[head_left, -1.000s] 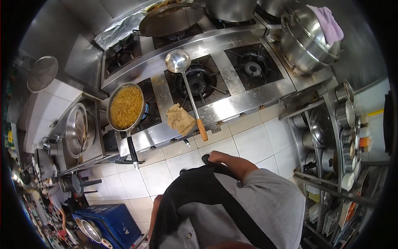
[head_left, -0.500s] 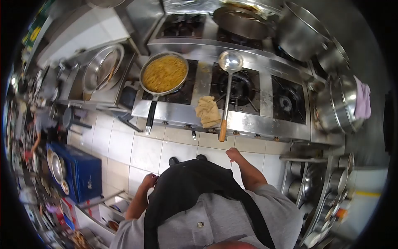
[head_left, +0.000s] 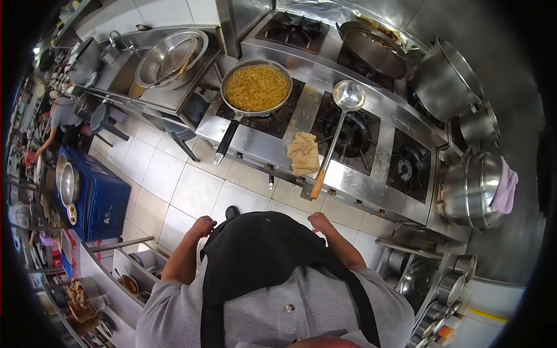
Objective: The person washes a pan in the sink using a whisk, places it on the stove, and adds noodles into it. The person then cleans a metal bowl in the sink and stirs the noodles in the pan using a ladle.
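My left hand (head_left: 203, 226) hangs at the left side of the black apron (head_left: 261, 249), fingers curled, touching no utensil. On the other side my right hand (head_left: 318, 221) is also curled, below the wooden handle of a ladle (head_left: 348, 96). Whether either hand holds something small cannot be made out. The ladle lies across the middle front burner, beside a folded tan cloth (head_left: 303, 153) on the stove's front edge. A pan of yellow noodle-like food (head_left: 257, 88) sits on the left front burner, its black handle pointing toward me.
Large pots (head_left: 447, 81) and a steel pot with a purple cloth (head_left: 505, 188) stand at the right. A steel bowl (head_left: 172, 58) rests on the left counter. Further left are a grey stool (head_left: 104, 120), a blue box (head_left: 98, 200) and another person (head_left: 64, 116) bending forward.
The view has swung left, so the stove appears further right and more of the left side shows. My left hand has come into view; both hands stay low by my body.
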The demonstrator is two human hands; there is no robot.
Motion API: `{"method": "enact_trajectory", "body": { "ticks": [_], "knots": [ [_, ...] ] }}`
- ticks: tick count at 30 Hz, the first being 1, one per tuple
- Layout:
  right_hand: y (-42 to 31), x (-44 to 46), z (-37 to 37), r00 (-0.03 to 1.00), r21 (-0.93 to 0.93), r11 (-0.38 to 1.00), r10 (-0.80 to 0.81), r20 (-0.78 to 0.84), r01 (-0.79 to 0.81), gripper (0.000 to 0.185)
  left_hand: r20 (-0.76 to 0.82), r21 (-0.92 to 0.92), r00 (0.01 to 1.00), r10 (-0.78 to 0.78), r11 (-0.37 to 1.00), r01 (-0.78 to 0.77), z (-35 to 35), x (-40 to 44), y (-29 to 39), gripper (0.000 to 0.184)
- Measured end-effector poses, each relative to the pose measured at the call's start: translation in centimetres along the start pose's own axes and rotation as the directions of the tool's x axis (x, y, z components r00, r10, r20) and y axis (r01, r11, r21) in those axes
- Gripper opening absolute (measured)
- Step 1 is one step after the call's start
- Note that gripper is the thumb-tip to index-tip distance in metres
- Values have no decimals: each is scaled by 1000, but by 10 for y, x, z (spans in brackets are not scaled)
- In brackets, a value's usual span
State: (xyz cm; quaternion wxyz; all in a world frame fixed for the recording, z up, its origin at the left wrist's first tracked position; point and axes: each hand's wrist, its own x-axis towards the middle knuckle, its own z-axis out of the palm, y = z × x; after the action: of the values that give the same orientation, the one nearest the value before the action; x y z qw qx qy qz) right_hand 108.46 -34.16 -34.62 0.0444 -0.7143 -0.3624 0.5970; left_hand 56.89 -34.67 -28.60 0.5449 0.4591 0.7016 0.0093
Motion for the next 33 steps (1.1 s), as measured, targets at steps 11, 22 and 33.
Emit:
{"method": "enact_trajectory", "body": {
  "ticks": [11,22,33],
  "knots": [
    [-178,-60,-66,828,-18,862,-480,291,506,37,17,47,995,-96,994,95,-2,-19,-12,35],
    [-255,-82,-22,834,-177,815,-538,123,552,42,-181,-241,911,371,881,-407,5,-52,142,31],
    [-300,-176,-3,742,609,741,-573,350,285,38,188,-981,820,540,63,184,18,-36,289,41]
  ]
}}
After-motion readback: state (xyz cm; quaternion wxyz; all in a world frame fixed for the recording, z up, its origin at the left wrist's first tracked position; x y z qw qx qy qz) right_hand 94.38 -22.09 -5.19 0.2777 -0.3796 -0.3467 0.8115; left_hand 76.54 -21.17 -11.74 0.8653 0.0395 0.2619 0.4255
